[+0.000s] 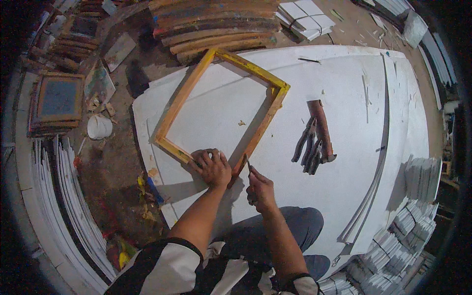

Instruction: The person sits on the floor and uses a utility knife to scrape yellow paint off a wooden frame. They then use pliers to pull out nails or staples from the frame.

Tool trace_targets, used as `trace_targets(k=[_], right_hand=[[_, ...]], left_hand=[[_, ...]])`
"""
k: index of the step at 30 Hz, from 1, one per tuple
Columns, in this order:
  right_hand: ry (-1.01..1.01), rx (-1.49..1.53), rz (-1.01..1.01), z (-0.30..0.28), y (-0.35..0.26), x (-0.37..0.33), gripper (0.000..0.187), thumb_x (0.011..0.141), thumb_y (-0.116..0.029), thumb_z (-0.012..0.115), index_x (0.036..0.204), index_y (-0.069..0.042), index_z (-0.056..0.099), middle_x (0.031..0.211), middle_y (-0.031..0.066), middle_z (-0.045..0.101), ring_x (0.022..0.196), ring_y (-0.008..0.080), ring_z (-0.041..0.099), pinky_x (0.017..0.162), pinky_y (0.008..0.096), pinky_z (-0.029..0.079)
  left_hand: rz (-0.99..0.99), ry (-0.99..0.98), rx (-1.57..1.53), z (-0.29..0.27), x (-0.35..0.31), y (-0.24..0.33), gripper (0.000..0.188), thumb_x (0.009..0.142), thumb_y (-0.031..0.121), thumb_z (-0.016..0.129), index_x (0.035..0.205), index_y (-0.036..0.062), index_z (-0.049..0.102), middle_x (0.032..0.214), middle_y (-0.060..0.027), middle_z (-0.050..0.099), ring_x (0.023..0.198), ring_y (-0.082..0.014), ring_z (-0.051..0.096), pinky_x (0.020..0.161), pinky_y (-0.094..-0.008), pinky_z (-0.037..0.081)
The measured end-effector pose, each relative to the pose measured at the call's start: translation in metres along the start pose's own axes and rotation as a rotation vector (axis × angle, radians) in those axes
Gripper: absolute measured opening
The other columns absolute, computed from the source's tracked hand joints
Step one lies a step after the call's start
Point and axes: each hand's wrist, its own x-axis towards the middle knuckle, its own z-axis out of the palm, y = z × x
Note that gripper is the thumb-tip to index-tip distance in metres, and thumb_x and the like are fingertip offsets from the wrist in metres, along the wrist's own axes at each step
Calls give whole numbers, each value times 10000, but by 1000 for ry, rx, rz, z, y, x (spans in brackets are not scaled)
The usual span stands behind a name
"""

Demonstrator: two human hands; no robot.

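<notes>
A rectangular wooden frame (177,104), bare wood with yellow paint along its far side, lies at a slant on the white board (275,196). My left hand (212,168) bears on the frame's near end, its fingers bent over the rail. In my closed right hand (260,191) is a thin dark blade, like a knife (248,162), its tip against the outer edge of the frame's right rail near the close corner. The handle is hidden in my fist. My left hand covers part of the near rail.
A hammer (320,127) and dark pliers (306,142) lie right of the frame. Stacked brown wooden strips (221,22) stand beyond the board. Bundled white strips (383,250) fill the near right; long white strips (73,211) and a white bucket (100,127) are at left.
</notes>
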Motion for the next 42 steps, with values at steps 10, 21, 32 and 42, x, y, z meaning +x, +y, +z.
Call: trace_targets(k=[10, 21, 32, 42], right_hand=[[145, -635, -482, -33, 18, 2, 397, 1040, -294, 618, 1431, -234, 639, 852, 101, 750, 716, 260, 731, 594, 416, 562], [328, -1256, -561, -19, 12, -12, 368, 1004, -310, 645, 1369, -284, 680, 843, 194, 742, 777, 424, 724, 664, 524, 555], [233, -1273, -543, -23, 4, -15, 417, 1040, -333, 576, 1453, -280, 590, 863, 189, 741, 779, 418, 723, 665, 544, 553], [293, -1341, -515, -17, 0, -19, 382, 1026, -340, 597, 1393, -254, 663, 867, 194, 751, 781, 412, 732, 679, 509, 566]], left_hand=[[-63, -47, -42, 10, 2, 3, 277, 1015, 333, 542, 1179, 131, 636, 1288, -182, 564, 1316, -411, 486, 1178, -726, 214], [-23, 44, 3, 7, 0, 2, 276, 1010, 335, 552, 1196, 143, 620, 1269, -175, 561, 1313, -415, 482, 1196, -715, 185], [-74, -30, -57, 6, 0, 5, 287, 1024, 332, 528, 1211, 135, 619, 1300, -183, 540, 1362, -422, 433, 1203, -718, 148], [-73, -60, -66, 8, 2, 1, 268, 1026, 326, 518, 1174, 125, 615, 1315, -195, 541, 1351, -439, 443, 1194, -732, 138]])
